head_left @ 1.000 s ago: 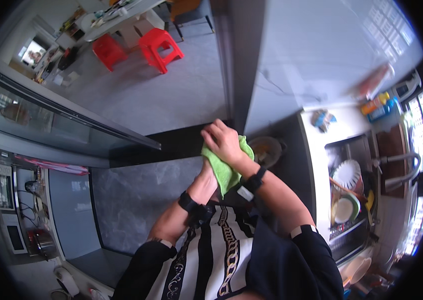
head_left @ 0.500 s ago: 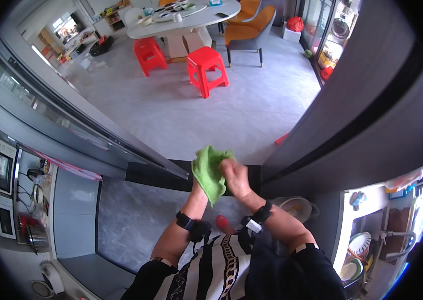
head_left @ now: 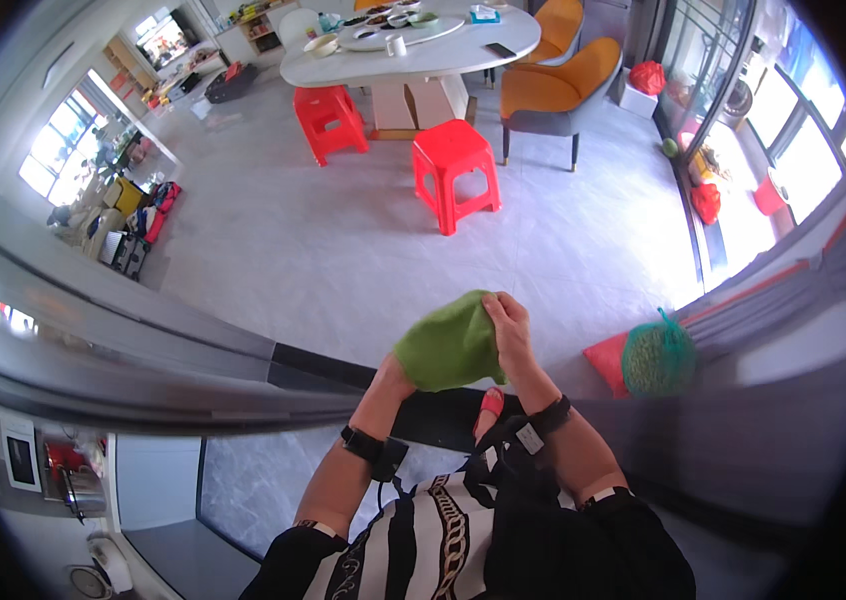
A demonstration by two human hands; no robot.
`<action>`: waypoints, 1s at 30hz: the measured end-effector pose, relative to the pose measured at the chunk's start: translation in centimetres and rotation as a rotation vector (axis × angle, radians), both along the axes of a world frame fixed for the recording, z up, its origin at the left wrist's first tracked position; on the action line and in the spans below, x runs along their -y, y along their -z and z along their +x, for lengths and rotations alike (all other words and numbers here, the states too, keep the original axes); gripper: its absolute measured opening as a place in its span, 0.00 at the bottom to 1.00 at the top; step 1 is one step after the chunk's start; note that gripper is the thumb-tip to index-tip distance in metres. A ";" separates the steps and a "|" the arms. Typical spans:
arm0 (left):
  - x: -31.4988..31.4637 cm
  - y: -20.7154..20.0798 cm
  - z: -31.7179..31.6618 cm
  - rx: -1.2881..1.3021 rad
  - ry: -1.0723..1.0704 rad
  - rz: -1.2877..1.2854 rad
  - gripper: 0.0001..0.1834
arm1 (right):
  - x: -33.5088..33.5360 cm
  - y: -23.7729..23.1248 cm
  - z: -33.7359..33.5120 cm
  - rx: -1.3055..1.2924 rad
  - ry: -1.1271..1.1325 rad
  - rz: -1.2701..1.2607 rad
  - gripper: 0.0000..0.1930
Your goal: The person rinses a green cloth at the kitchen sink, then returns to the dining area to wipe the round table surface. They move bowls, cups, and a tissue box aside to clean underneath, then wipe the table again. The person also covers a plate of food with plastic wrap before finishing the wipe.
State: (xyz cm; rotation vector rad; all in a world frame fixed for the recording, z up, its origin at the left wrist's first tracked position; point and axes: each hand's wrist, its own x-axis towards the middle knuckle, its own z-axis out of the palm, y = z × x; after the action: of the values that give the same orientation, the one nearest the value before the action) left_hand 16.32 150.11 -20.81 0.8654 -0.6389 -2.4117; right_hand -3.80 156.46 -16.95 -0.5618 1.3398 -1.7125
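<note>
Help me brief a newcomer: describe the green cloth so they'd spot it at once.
From the big white table, come down past the nearer red stool to the person's right hand. It pinches the edge of the green cloth. Unlike the bulging teal net bag farther right, this is plain and hand-held.

I am noting plain green on the cloth [head_left: 448, 345], while the person's shirt [head_left: 451, 525] is showing black and white stripes with a gold-toned chain pattern. The stools [head_left: 455, 160] are reading bright red, the front chair [head_left: 558, 95] is pairing orange with dark grey, and the tabletop [head_left: 403, 68] is appearing white. The slipper [head_left: 492, 403] is showing red, the mesh bag [head_left: 656, 362] teal-green.
</note>
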 end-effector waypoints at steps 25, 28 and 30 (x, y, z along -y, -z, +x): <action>56.2 -8.7 -9.8 0.304 0.124 -0.874 0.15 | 56.7 0.4 -13.8 -0.644 0.171 -0.042 0.09; 62.7 -10.3 -13.2 0.226 0.187 -0.943 0.13 | 61.1 4.0 -13.4 0.204 0.080 -0.006 0.14; 65.8 -10.0 -16.4 0.340 0.294 -0.956 0.13 | 63.7 7.2 -11.5 0.608 -0.143 0.062 0.14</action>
State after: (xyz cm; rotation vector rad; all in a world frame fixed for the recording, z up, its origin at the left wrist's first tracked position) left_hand -0.06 84.26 -10.81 0.7619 -1.9340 -1.7938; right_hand -15.32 92.75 -24.15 -0.0776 0.8871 -1.5454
